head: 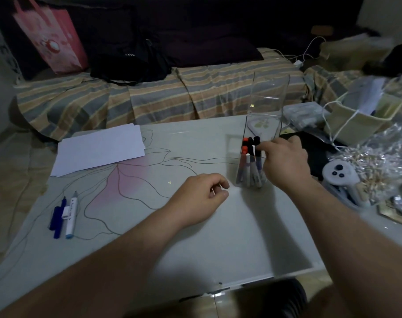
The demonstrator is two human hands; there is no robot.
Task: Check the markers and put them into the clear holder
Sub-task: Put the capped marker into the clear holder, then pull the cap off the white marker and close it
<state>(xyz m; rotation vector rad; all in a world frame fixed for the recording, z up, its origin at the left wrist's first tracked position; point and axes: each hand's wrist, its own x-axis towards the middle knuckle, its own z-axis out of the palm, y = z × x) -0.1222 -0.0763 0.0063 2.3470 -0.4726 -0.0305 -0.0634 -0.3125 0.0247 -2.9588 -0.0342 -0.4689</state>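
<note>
A clear holder [264, 106] stands at the far right of the white table [218, 237]. Several markers [250, 166] with orange and black caps stand inside it. My right hand [285, 161] is against the holder's right side, fingertips pinching the black-capped marker [257, 145] in it. My left hand [200, 198] rests on the table just left of the holder, fingers loosely curled with nothing in them. Near the table's left edge lie a blue marker [57, 219] and a white marker [71, 214] side by side.
White paper sheets [101, 150] lie at the table's far left. A striped sofa [172, 95] with a pink bag [50, 35] and a black bag [128, 60] is behind. A white game controller [340, 175], shiny wrapping and boxes crowd the right side.
</note>
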